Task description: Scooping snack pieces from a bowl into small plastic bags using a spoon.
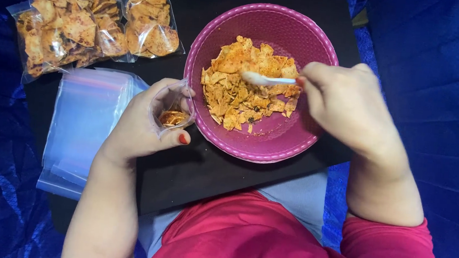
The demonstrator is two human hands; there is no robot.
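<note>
Left hand [145,119] curls closed around a small clear plastic bag [173,111], its mouth held open beside the ribbed magenta bowl [256,142], while the right hand [346,102] pinches a white spoon [263,79] over the chips. 3 filled bags [84,27] lie at the black board's far-left corner. Much of the crisp, orange, jagged chips [243,94] remains; this bag holds only a few, and a stack of flat empty bags [85,123] waits.

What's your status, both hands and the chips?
Left hand holds small open bag, some chips inside. Right hand holds white spoon over chips in pink bowl. Nothing between bag and bowl.
</note>
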